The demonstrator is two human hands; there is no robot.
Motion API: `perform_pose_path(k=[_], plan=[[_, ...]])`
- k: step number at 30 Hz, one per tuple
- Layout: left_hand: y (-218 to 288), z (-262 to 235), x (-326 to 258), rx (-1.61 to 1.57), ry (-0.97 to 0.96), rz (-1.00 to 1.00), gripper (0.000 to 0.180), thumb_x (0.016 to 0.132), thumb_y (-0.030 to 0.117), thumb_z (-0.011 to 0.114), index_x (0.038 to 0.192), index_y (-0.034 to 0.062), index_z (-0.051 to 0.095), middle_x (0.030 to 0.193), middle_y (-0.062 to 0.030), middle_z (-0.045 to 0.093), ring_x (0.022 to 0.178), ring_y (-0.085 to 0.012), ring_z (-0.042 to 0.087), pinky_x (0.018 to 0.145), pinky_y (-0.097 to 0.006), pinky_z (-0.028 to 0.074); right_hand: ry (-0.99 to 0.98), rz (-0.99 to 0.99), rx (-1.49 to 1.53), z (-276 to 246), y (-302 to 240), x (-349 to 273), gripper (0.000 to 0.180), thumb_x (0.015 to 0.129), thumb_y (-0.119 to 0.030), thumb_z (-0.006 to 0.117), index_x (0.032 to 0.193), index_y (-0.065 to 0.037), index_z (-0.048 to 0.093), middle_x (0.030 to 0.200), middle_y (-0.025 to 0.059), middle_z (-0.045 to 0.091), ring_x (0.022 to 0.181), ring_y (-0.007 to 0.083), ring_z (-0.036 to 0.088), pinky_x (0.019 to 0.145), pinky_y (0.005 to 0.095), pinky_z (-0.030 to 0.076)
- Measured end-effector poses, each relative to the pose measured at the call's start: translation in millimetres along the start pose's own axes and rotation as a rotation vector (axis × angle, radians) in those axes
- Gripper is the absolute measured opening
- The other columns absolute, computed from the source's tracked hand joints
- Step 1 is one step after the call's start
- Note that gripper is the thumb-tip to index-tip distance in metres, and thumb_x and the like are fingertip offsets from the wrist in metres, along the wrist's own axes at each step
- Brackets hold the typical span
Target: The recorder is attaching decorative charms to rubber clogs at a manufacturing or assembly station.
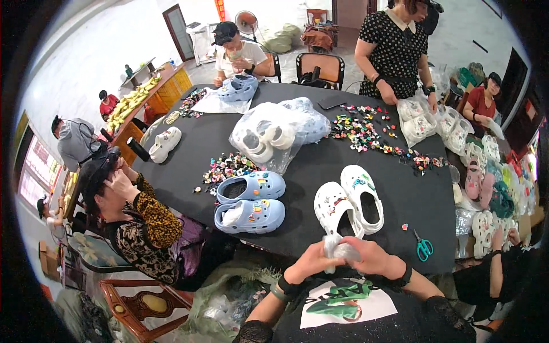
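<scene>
Plastic wad [341,250]: crumpled, translucent, sitting between the left hand [311,260] and the right hand [377,260] at the near edge of the black tabletop [412,188]. Largest first: the tabletop is carrying all the work within reach. Around its middle a clear bag [286,117] is enclosing several clogs. Closer in, the white clogs [330,200] are lying side by side, soles down, toes pointing away from the person, uppers bearing coloured charms [338,201]. Left of them the blue clogs [266,217] are resting as a pair, the nearer one containing some white filling [231,216]. Grip: both hands are curling their fingers firmly around the wad, just behind the left white clog's heel; whether plastic and heel are touching, cannot tell. Step in hand, as judged: bunching the plastic into a compact shape. Good handling would mean pressing evenly from both sides, tucking loose edges under the fingertips, and keeping the knuckles from nudging the heel. Teal-handled scissors [424,249] are lying to the right; keeping the right elbow tucked in seems wise. Smallest: one loose charm [405,227] is lying near the scissors, easily swept aside by a careless forearm.
</scene>
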State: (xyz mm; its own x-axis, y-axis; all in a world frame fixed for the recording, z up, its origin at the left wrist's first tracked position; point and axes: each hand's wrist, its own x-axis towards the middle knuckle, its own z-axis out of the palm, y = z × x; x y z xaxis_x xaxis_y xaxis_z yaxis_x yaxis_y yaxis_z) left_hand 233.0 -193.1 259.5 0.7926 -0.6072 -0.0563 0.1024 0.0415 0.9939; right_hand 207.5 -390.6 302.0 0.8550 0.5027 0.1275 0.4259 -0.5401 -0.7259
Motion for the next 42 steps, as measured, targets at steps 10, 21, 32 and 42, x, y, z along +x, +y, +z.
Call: perform_pose_path(k=[10, 21, 32, 42], plan=[[9, -15, 0, -0.068, -0.022, -0.146, 0.034, 0.076, 0.017, 0.071, 0.103, 0.0002, 0.06, 0.091, -0.0037, 0.065, 0.077, -0.0066, 0.057, 0.067, -0.024, 0.047, 0.174, -0.21, -0.206, -23, -3, 9, 0.049, 0.06, -0.015, 0.077, 0.103, -0.005, 0.057, 0.103, 0.0117, 0.058, 0.087, 0.0288, 0.059, 0.074, 0.0374, 0.049], [-15, 0, 0, -0.233, -0.147, -0.264, 0.04, 0.094, 0.035, 0.045, 0.102, -0.0019, 0.058, 0.085, -0.003, 0.061, 0.076, -0.009, 0.056, 0.069, -0.024, 0.045, 0.304, 0.167, 0.078, 0, 25, 5, 0.025, 0.073, 0.005, 0.058, 0.098, -0.001, 0.058, 0.099, 0.0165, 0.06, 0.087, 0.0327, 0.061, 0.074, 0.0372, 0.049], [-17, -4, 0, -0.233, -0.059, -0.165, 0.033, 0.089, 0.027, 0.055, 0.104, -0.0021, 0.059, 0.088, -0.0032, 0.062, 0.076, -0.0095, 0.056, 0.069, -0.026, 0.047, -0.23, 0.253, 0.433, 13, 36, -1, 0.04, 0.076, -0.019, 0.069, 0.109, 0.0, 0.057, 0.101, 0.0144, 0.063, 0.096, 0.0234, 0.061, 0.085, 0.035, 0.046], [16, 8, -1, -0.015, 0.016, -0.266, 0.037, 0.066, 0.006, 0.07, 0.101, -0.0009, 0.063, 0.097, -0.0067, 0.064, 0.085, -0.0146, 0.06, 0.075, -0.028, 0.047, 0.119, -0.022, 0.308, 31, 36, 1, 0.029, 0.073, -0.017, 0.061, 0.098, -0.001, 0.059, 0.097, 0.0186, 0.06, 0.091, 0.0324, 0.059, 0.08, 0.0386, 0.045]])
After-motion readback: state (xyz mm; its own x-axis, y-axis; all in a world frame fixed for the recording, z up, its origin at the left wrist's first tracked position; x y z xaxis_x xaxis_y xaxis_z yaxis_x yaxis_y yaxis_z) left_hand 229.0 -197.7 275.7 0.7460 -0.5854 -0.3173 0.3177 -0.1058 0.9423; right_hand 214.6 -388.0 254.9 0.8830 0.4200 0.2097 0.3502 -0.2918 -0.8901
